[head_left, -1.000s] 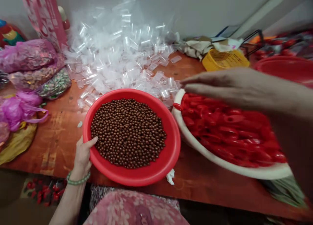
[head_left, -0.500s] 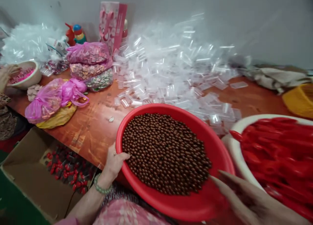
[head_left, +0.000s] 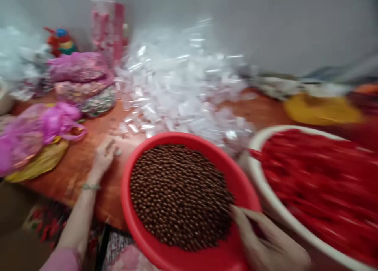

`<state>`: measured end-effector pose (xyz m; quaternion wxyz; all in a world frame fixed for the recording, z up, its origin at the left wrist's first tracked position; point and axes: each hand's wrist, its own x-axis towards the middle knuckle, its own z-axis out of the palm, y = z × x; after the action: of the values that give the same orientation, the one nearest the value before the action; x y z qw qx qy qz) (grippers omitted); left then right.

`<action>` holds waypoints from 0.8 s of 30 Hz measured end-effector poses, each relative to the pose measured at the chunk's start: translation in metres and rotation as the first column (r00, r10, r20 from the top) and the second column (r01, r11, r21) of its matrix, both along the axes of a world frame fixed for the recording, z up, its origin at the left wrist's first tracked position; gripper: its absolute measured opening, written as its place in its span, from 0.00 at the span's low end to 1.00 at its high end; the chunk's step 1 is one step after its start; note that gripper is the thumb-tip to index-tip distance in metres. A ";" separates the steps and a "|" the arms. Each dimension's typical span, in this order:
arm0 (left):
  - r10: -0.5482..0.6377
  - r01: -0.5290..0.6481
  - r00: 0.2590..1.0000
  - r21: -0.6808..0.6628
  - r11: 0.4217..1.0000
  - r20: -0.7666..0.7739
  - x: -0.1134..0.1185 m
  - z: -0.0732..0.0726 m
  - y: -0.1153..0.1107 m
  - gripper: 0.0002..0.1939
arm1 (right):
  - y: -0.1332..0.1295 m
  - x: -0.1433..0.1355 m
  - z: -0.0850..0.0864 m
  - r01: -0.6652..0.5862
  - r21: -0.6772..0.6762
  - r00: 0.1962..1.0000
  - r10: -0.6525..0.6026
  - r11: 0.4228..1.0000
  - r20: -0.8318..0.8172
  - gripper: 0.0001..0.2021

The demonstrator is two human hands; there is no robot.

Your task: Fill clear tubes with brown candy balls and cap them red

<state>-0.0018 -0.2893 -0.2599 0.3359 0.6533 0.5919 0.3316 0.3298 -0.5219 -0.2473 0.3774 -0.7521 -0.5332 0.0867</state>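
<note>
A red basin (head_left: 236, 155) holds a heap of small, shiny brown balls (head_left: 180, 196). My right hand (head_left: 271, 239) reaches in over its right side, thumb and finger drawn together at the heap's edge; whatever is between the tips is hidden. Left of the basin, my left hand (head_left: 104, 157) is on the wooden table (head_left: 79, 161), its fingers loosely bent and apart. A small whitish scrap (head_left: 118, 151) lies right by those fingertips. Both hands are somewhat blurred.
Clear plastic pieces (head_left: 177, 82) are piled behind the basin. A white tub (head_left: 255, 161) of red plastic parts (head_left: 319, 184) stands close on the right. Pink bags (head_left: 79, 70) lie left, with a yellow cloth-like item (head_left: 321, 107) at back right. An open box below is blurred.
My left hand has let go of the basin's rim and moved left onto the table beside the scrap. My right hand's fingertips have come together at the balls. The view has swung right.
</note>
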 end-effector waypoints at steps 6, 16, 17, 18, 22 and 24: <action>-0.254 0.289 0.935 0.114 0.951 -0.249 0.036 -0.022 0.110 0.22 | 0.018 0.021 0.053 0.145 0.072 0.988 -0.141 0.987 -0.062 0.08; -0.356 0.606 0.403 -0.045 0.794 -0.843 0.039 -0.001 0.117 0.21 | 0.070 0.110 0.066 0.055 -0.174 0.896 0.029 0.983 0.444 0.14; -0.387 0.589 0.402 -0.090 0.803 -0.830 0.040 0.003 0.120 0.20 | 0.083 0.111 0.067 0.047 -0.238 0.870 0.077 0.970 0.488 0.14; -0.414 0.567 0.412 -0.127 0.814 -0.812 0.040 0.006 0.123 0.19 | 0.094 0.112 0.068 0.052 -0.305 0.837 0.125 0.951 0.532 0.14; -0.485 0.540 0.458 -0.200 0.817 -0.745 0.040 0.008 0.135 0.14 | 0.128 0.113 0.064 0.128 -0.485 0.754 0.233 0.865 0.615 0.13; -0.505 0.543 0.479 -0.209 0.813 -0.718 0.038 0.007 0.137 0.15 | 0.136 0.115 0.060 0.113 -0.501 0.763 0.248 0.858 0.597 0.11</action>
<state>0.0361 -0.1518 -0.2530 0.1323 0.8857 0.4393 -0.0706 0.4445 -0.3856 -0.1872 -0.0443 -0.7869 -0.6150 -0.0244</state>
